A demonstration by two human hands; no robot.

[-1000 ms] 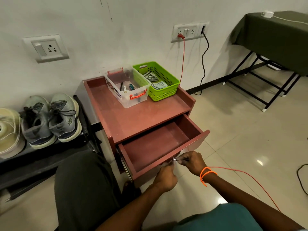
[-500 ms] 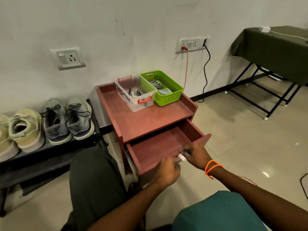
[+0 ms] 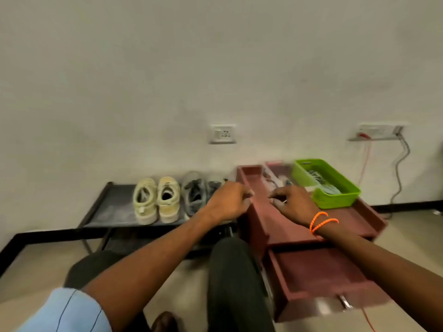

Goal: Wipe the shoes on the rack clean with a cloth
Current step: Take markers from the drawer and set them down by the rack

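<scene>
No brand, label or writing readable anywhere; the frame is motion-blurred.

Your left hand (image 3: 226, 203) is held over the gap between the low black metal shoe rack (image 3: 112, 207) and the dark red wooden side cabinet (image 3: 271, 221), fingers curled toward the thumb. Your right hand (image 3: 293, 203) is above the cabinet top, fingers also curled. Whether either hand pinches anything cannot be told; the fingertips are smeared, and no cloth can be made out.

On the rack: a pair of cream lace-up sneakers (image 3: 157, 200) near the middle, and to their right a pair of grey sneakers with dark laces (image 3: 195, 195), the right one partly hidden behind your left hand.

Far side of the cabinet top: a lime green perforated plastic basket (image 3: 326, 183) with blurred grey contents, and left of it a clear plastic box (image 3: 275, 174), mostly hidden behind your right hand. The cabinet's drawer (image 3: 316, 276) stands pulled out. Orange beaded bands (image 3: 322, 222) circle your right wrist. Your dark-trousered knees fill the near centre.
</scene>
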